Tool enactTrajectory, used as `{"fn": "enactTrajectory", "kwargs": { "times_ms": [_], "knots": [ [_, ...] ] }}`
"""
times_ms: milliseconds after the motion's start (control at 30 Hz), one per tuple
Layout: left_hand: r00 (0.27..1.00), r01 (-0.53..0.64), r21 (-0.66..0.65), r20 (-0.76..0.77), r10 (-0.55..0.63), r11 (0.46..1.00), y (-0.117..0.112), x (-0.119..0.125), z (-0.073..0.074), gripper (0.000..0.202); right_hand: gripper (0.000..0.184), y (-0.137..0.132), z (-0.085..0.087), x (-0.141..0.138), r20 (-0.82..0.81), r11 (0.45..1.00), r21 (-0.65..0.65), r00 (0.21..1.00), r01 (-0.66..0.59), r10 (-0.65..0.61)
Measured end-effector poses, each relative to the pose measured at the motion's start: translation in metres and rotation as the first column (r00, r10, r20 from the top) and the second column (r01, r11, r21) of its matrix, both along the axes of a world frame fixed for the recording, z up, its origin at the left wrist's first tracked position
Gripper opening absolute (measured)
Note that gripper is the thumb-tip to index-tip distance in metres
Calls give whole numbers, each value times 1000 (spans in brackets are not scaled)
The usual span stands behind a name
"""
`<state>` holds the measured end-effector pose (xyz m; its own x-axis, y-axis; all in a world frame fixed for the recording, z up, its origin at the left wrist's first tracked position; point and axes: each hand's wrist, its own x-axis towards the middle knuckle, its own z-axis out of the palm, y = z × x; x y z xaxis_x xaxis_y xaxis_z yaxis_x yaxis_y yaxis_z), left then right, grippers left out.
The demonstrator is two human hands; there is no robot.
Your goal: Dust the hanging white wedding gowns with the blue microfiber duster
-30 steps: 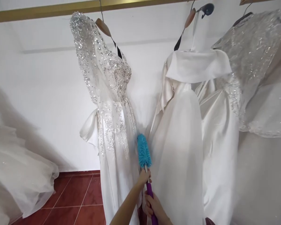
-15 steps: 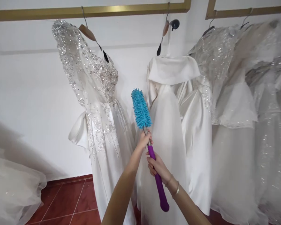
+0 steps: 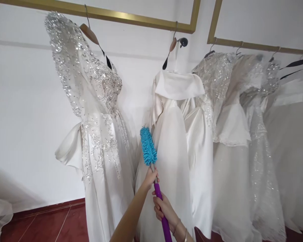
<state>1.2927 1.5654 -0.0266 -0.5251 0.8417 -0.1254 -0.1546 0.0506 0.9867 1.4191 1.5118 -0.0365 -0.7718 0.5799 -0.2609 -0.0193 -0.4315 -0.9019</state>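
- White wall fills the background; a gold metal hanging rail runs across the top, with a second gold rail further right.
- Row of white gowns hangs from the rails. Largest to the right: a crowded group of tulle and sequinned white gowns, packed touching each other.
- Centre: plain white satin gown with a folded collar, on a wooden hanger. Hangs straight down.
- Left of centre: white gown with a silver beaded bodice and sheer beaded sleeve, on its own wooden hanger; a satin bow shows at its waist on the left side.
- Dark red tiled floor at lower left; an edge of loose white tulle at the far left.
- Duster with a turquoise fluffy microfibre head and purple plastic handle: long axis steep, nearly upright, tilted slightly with the head up and left, the handle running down to the right. Head sits in the gap between the beaded gown and the satin gown, against the satin gown's left edge.
- Right hand is wrapped closed round the purple handle, lower down.
- Left hand is closed on the shaft just below the head, so nearer the gowns; the left forearm reaches up from below.
- No containers in view.
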Motion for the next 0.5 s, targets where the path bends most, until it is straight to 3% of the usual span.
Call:
{"fn": "enactTrajectory", "kwargs": {
  "times_ms": [200, 500],
  "knots": [
    [999, -51, -59, 10, 52, 997, 4, 17, -30, 17, 21, 12, -21, 22, 38, 997, -34, 997, -64, 66],
    [975, -205, -139, 61, 215, 969, 19, 69, -72, 22, 20, 47, -66, 73, 78, 978, -51, 975, -203, 206]
  ]
}}
